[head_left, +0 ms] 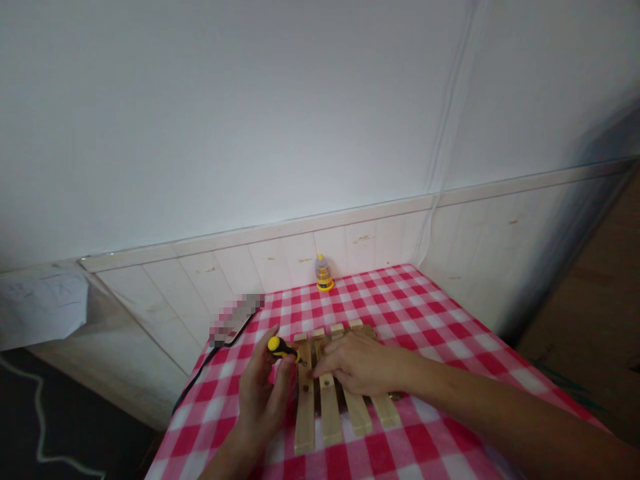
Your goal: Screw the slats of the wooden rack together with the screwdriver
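My left hand (264, 383) is closed around a small screwdriver (281, 346) with a yellow and black handle. The tool tilts down to the right, and its tip is near a dark screw or hole in the leftmost wooden slat (305, 430). Several pale slats lie side by side on the table, joined across darker wood beneath, partly hidden by my hand. Over the middle slats rests my right hand (357, 363), its fingers stretched to the left and touching the wood. A dark round spot shows on the second slat (331, 420) below my fingers.
A red and white checked cloth (430, 313) covers the table, whose back edge meets a white panelled wall (295, 257). By the wall stands a yellow-based screwdriver bit holder (324, 277). A pixelated flat object (237, 320) with a black cable lies at the left edge.
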`<move>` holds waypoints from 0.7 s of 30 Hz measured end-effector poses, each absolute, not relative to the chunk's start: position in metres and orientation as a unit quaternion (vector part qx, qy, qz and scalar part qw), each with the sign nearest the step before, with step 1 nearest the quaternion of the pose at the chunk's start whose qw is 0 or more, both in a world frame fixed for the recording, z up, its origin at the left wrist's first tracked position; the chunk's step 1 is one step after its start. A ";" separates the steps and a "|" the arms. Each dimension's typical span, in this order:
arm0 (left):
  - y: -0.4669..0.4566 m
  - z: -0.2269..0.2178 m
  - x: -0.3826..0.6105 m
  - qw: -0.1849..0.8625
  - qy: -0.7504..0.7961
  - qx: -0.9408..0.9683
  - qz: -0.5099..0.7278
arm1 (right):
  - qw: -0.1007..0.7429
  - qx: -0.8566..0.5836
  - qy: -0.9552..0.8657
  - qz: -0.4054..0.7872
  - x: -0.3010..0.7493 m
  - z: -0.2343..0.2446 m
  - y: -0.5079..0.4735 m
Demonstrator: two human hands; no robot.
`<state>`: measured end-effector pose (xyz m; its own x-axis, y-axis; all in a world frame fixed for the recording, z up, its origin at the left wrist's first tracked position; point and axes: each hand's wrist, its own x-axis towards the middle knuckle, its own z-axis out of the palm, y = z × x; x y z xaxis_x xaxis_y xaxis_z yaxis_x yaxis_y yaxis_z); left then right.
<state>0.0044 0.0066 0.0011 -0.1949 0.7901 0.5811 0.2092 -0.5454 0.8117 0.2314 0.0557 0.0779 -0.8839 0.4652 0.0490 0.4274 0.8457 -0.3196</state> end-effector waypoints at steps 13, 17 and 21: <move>0.013 -0.015 -0.002 0.049 0.409 0.646 0.642 | 0.071 -0.238 -0.960 0.131 0.232 0.084 0.051; 0.013 -0.012 -0.003 0.029 0.389 0.657 0.645 | 0.069 -0.244 -0.959 0.128 0.232 0.083 0.051; 0.012 -0.007 -0.002 0.037 0.384 0.655 0.650 | 0.073 -0.244 -0.958 0.131 0.232 0.082 0.051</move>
